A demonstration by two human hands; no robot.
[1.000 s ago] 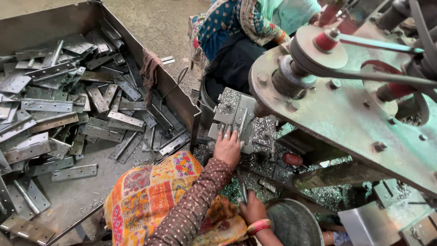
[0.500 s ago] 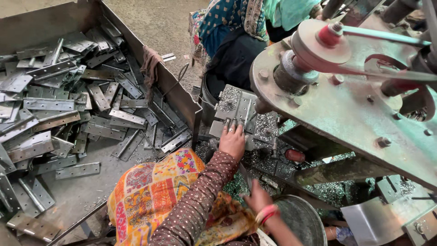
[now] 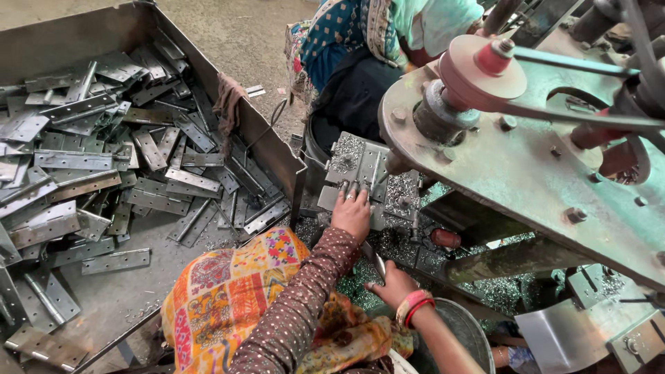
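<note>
Left hand (image 3: 352,215) flat, fingers (image 3: 350,190) spread narrow, pressing a grey hinge plate (image 3: 360,170) onto the machine bed (image 3: 405,190), touching it. Right hand (image 3: 391,284) pinched shut around a thin metal piece (image 3: 374,260), just below the left wrist. Well left of the fingers, a big steel bin (image 3: 228,90) heaped with flat hinge plates (image 3: 104,173). Just right of the right fingers, rim of a round metal tub (image 3: 464,325); contents hidden.

Metal bin (image 3: 208,66) of hinge plates (image 3: 73,161) — rag (image 3: 227,104) on its rim.
</note>
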